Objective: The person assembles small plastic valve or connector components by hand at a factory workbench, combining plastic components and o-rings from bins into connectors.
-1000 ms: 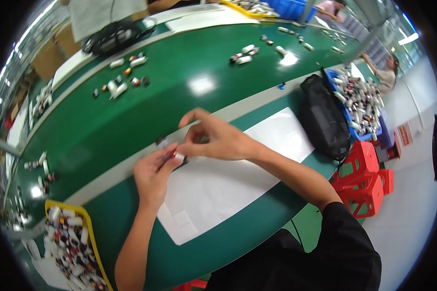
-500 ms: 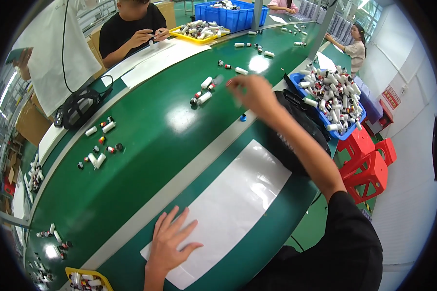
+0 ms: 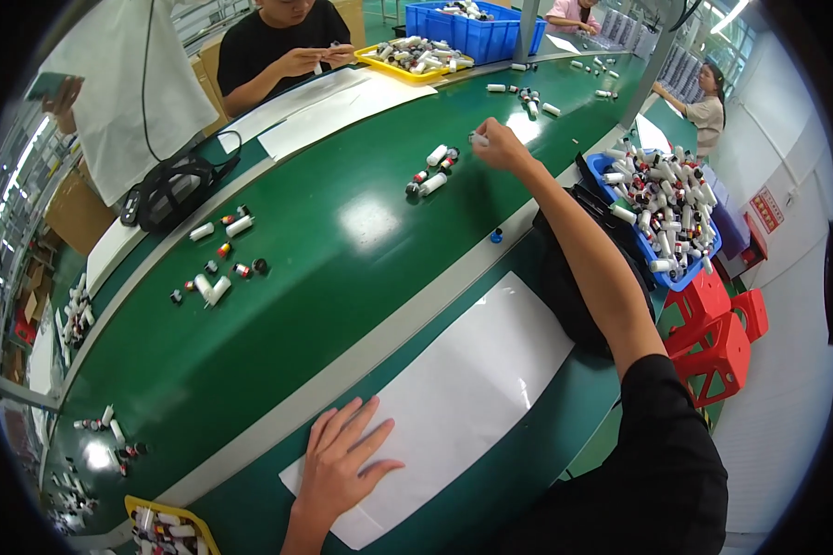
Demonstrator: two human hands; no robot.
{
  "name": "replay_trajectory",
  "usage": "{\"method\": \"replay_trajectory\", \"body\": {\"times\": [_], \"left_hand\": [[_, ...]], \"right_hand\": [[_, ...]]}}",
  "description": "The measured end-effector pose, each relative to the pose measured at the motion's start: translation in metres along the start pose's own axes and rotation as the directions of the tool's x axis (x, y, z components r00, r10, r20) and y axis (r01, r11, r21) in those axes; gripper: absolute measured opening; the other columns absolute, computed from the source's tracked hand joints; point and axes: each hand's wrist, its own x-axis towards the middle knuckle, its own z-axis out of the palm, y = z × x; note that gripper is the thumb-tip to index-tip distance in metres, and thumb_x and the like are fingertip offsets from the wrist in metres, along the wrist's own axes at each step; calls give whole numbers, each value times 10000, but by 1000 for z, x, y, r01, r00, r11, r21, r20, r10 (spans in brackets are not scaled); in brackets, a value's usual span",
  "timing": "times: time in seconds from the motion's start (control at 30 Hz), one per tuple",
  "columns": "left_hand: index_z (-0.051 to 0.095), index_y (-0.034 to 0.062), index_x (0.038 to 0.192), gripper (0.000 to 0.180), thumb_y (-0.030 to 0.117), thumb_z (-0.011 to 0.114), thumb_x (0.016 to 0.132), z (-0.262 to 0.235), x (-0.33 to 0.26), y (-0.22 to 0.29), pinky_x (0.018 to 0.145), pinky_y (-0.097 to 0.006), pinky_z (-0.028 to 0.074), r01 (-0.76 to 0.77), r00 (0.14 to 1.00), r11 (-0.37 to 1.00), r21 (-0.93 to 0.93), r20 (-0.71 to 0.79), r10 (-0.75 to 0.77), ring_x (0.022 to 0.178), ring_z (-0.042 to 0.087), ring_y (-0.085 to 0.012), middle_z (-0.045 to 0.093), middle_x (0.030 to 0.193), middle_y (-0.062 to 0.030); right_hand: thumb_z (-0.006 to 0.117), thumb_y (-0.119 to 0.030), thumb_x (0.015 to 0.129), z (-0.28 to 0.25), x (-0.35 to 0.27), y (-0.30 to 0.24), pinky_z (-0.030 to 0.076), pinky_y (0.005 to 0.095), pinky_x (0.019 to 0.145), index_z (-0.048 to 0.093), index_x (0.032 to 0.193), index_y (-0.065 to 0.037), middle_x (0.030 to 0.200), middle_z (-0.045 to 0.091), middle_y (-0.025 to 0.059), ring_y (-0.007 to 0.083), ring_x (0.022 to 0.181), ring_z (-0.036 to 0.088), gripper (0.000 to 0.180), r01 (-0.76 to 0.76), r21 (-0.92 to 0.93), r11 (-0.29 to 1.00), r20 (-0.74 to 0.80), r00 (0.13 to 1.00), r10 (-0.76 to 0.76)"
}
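Observation:
My left hand lies flat with fingers spread on a white sheet at the near edge of the table. My right arm reaches far over the green belt. At its end, my right hand is closed in a pinch around a small whitish piece, whose exact kind is too small to make out. Left of that hand lies a cluster of small white cylinders with black and red parts. A small blue piece sits on the belt's pale near rail.
A blue tray heaped with white cylinders stands at the right, beside a black bag. More parts lie leftward on the belt. A yellow tray is at lower left. Across, a co-worker handles a small part near another yellow tray. Red stools stand at right.
My right hand, blurred before, is now steadier and pinches a whitish piece. A white cylinder seen beside it no longer shows. The whole view has shifted; my left hand remains on the sheet.

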Motion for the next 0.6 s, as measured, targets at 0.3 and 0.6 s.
{"method": "replay_trajectory", "body": {"times": [0.3,0.6], "left_hand": [[669,-15,1171,278,182,588,992,1,-15,20,786,-308,519,210,854,414,-886,-39,-518,868,651,-154,706,1072,-111],[550,6,1335,409,263,556,1017,-2,-37,-16,941,-275,450,-51,765,-7,-999,-34,-643,1028,590,-123,641,1180,-59]], "right_hand": [[590,-206,954,-70,-221,-230,440,213,607,612,1122,-60,862,655,19,42,726,559,224,123,819,560,182,870,-458],[652,-46,877,-62,-333,-291,537,383,852,588,1054,-3,984,706,154,304,948,700,193,258,832,490,90,810,-579]]}}
